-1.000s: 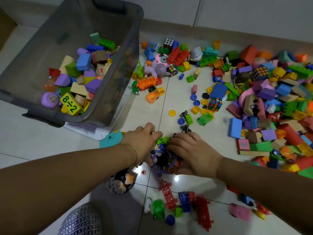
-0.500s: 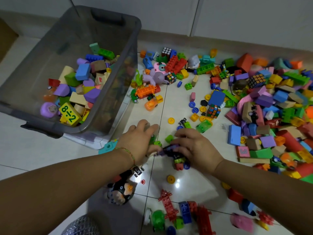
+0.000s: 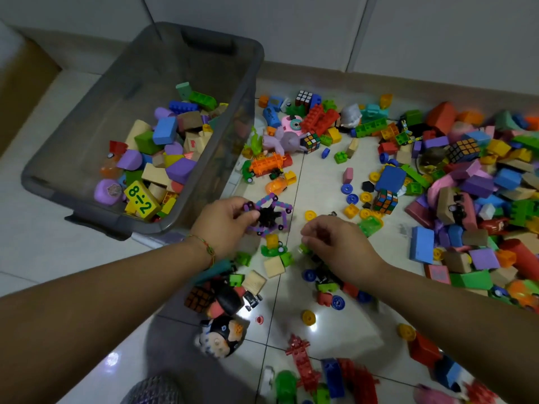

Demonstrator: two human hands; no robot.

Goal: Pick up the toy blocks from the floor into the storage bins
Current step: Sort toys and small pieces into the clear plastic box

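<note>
Head view, items listed from the hands outward.

1. Left hand (image 3: pixel 223 224): fingers and thumb pinch the purple linked-ring toy with a black spiky centre (image 3: pixel 268 215) at the toy's 9 o'clock edge. A thin cord bracelet (image 3: pixel 204 246) sits on the wrist.
2. Right hand (image 3: pixel 339 247): apart from the left, at 4 o'clock of the ring toy. The fingers curl downward over small green pieces. The hand is motion-blurred, so I cannot tell whether it grips anything.
3. Small yellow brick on a green base (image 3: pixel 272 243) and plain wooden cube (image 3: pixel 273 266): on the white tiled floor (image 3: pixel 344 336) between the two wrists.
4. Grey translucent plastic storage bin (image 3: pixel 87 112): at 10 o'clock of the hands, its near corner just beside the left hand. It holds a heap of foam, wooden and plastic blocks, among them a yellow tile printed 8÷2 (image 3: pixel 142 201).
5. Loose multicoloured toy blocks (image 3: pixel 466 199): a dense spread on the floor from 1 to 4 o'clock of the right hand.
6. Colour-faced puzzle cube (image 3: pixel 385 201): at 2 o'clock of the right hand, among blue and yellow discs.
7. Round doll-head toy (image 3: pixel 224 333): at 6 o'clock of the left hand.
8. Red plastic lattice piece (image 3: pixel 303 363): at 6 o'clock, near the frame's lower edge.
</note>
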